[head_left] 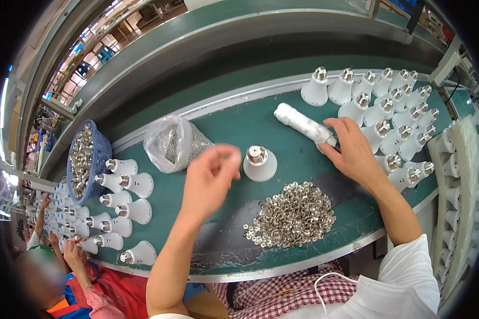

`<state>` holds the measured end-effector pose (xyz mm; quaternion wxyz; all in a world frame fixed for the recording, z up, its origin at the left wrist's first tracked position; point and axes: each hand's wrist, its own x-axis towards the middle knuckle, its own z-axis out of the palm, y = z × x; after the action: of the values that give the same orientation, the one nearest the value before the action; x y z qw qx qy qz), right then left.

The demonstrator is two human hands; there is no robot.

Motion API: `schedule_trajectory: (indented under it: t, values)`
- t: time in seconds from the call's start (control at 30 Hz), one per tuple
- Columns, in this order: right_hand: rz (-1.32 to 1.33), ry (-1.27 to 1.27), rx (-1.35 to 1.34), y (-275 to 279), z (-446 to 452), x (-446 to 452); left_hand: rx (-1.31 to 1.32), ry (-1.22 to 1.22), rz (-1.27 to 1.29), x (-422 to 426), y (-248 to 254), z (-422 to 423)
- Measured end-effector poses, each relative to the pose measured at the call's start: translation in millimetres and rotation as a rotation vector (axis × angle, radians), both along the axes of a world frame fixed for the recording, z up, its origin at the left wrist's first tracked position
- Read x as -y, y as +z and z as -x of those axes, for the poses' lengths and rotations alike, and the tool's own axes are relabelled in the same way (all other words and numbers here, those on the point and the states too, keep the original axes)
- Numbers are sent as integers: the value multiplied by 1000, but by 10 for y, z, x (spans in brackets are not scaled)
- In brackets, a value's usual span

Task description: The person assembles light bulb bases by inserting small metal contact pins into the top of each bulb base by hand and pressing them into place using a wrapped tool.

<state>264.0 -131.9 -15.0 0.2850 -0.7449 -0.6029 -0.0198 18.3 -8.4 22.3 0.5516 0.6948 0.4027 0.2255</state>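
Observation:
A white bulb housing (261, 165) stands upright in front of me, its metal screw cap on top. Just left of it is my left hand (210, 175), fingers curled together and slightly blurred; whether anything is pinched in them is hidden. My right hand (354, 151) has thumb and fingers around the near end of a white-wrapped rod (303, 123), which lies slanted on the green bench. Between my arms is a heap of small metal caps (292, 215). Behind my left hand sits a clear plastic bag (170, 143) of thin metal pins.
Rows of upright bulb housings (380, 111) fill the right. More housings (135, 210) lie on their sides at left, beside a blue basket (102, 154) of metal screw caps. A co-worker's hand (75, 255) is at the lower left. A metal rail (218, 106) borders the bench's far side.

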Motion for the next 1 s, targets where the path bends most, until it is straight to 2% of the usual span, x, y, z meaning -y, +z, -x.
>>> schedule_trajectory:
  t: [0.07,0.13,0.27,0.33,0.37,0.63,0.77,0.87,0.97,1.0]
  values:
    - [88,25,-30,-78,-16,42,-186,-144,-304,186,-201,211]
    - [119,0,3,-137,-28,50,-290,-237,-427,346,-260,291]
    - [99,5,-12,-169,-29,30,-219,-243,-528,430,-437,232]
    - [99,1,-21,-171,-35,31,-227,-328,-730,422,-471,174]
    - [102,0,-38,-178,-33,38,-225,-332,-730,427,-482,161]
    - [97,-12,-39,-194,-26,33,-396,-408,-1052,451,-513,196]
    - [127,-17,-32,-200,-30,36,-413,-405,-1073,406,-536,236]
    - [126,-18,-31,-223,-39,32,-330,-336,-970,312,-505,229]
    - [129,-18,-27,-231,-36,28,-146,-50,-993,163,-257,118]
    - [128,-21,-26,-230,-31,30,-143,-52,-995,122,-204,57]
